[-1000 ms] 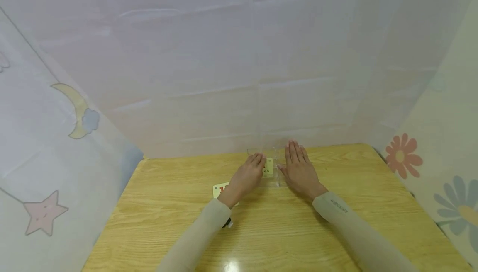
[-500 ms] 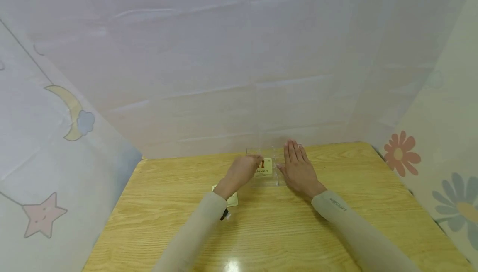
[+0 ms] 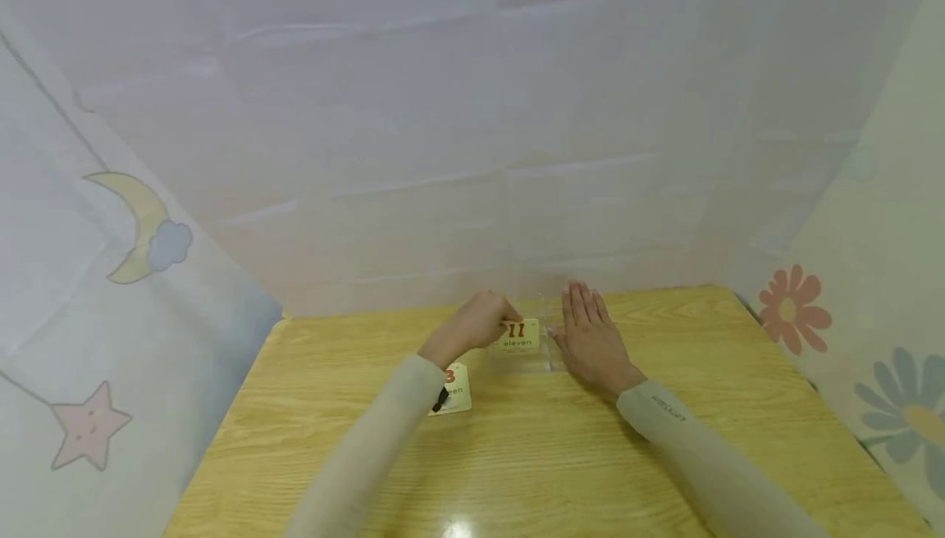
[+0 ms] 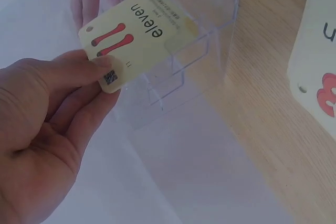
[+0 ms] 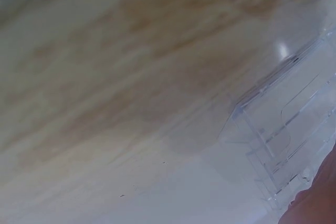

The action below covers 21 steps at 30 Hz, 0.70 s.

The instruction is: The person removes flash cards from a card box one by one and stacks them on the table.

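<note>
My left hand pinches the corner of a pale yellow number card printed with a red 11 and "eleven". The left wrist view shows the thumb on the card's face and fingers behind it. The card's lower part sits in a clear plastic card holder with several stepped slots. With straight fingers, my right hand rests on the right part of this holder. In the right wrist view, only a blurred edge of the hand shows beside the holder's clear ledges.
Another pale yellow card lies on the wooden table, left of the holder and partly hidden by the left sleeve. A pale fabric backdrop rises behind the table, with printed panels on both sides.
My left hand has shifted left over the eleven card, uncovering its number and word. More of the card lying on the table shows. The right hand has stayed in place.
</note>
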{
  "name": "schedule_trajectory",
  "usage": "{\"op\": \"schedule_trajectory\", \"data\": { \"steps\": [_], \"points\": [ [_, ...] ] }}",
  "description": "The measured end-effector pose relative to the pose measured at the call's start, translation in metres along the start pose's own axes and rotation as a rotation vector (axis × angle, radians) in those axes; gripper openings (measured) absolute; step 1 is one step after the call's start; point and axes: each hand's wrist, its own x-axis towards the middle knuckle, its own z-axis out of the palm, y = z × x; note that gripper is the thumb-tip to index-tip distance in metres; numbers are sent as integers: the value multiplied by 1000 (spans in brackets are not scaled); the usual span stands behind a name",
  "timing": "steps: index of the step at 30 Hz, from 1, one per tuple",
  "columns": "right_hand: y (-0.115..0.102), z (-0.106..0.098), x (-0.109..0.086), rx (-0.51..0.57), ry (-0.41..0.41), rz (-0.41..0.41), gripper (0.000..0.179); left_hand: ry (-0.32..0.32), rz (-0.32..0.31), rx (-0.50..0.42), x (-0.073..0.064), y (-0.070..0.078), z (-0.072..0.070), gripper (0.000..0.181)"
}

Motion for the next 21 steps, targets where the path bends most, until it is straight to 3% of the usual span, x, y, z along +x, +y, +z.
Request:
{"op": "schedule_trajectory", "data": {
  "steps": [4, 13, 21],
  "points": [
    [-1, -1, -1, -12, 8, -3, 80, -36, 6, -73, 2, -4, -5, 37],
    [0, 0, 1, -10, 13, -2, 79, -40, 2, -194, 1, -14, -9, 27],
    [4, 1, 2, -3, 6, 8, 80, -28, -6, -192, 3, -18, -7, 27]
  ]
}}
